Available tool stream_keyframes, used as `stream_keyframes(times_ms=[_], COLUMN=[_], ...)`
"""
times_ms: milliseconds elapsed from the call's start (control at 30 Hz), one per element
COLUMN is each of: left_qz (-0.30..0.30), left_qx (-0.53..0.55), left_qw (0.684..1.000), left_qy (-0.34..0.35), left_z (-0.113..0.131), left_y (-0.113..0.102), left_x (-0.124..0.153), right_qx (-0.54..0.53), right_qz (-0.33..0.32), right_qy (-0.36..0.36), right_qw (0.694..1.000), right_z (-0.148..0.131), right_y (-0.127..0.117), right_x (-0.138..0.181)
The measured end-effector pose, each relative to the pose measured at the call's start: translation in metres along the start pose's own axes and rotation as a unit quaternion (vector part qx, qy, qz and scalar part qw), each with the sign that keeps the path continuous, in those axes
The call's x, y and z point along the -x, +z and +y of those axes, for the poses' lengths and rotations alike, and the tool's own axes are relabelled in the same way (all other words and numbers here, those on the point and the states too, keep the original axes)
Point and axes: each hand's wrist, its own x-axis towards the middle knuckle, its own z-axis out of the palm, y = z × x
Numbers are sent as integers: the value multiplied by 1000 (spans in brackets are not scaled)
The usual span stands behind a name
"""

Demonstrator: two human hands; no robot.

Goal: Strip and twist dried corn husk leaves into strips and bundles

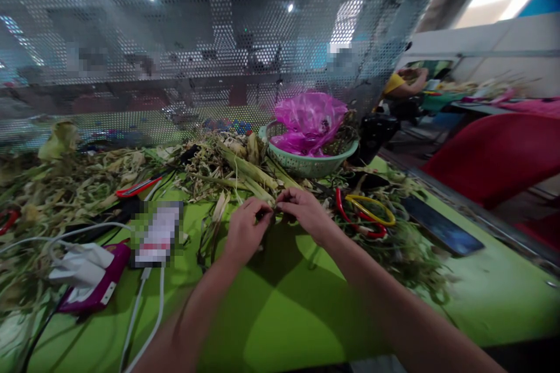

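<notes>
Over the middle of the green table, my left hand (248, 226) and my right hand (304, 211) meet fingertip to fingertip, each closed in a pinch. Whatever sits between the fingers is too small and shadowed to name. Just beyond them lie pale green plant stalks (247, 170), with one stalk end reaching close to my fingertips. Dry, narrow leaf strips (217, 215) hang beside my left hand. To the right of my right hand are scissors with red handles (340, 204) and a yellow-handled pair (371, 210), partly among plant scraps.
A pale green basket (306, 164) holding a pink plastic bag (310, 119) stands at the back. Left are a phone (157, 233) on a cable, a purple power strip (114, 274) and a red cutter (137, 187). Another phone (441, 224) lies right. A perforated metal screen (184, 41) rises behind.
</notes>
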Motion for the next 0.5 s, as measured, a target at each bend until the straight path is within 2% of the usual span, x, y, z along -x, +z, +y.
stream_keyframes(times_ms=[100, 267, 500], left_qz=[12, 11, -14], left_qx=[51, 138, 209], left_qw=[998, 986, 969], left_qy=[-29, -92, -132], left_z=[-1, 2, 8], left_y=[0, -3, -11], left_x=[1, 1, -1], right_qx=[71, 210, 236], right_qz=[26, 60, 66], right_qy=[-43, -91, -98], right_qw=[996, 972, 965], right_z=[3, 1, -1], right_y=[-1, -5, -10], right_x=[-2, 0, 0])
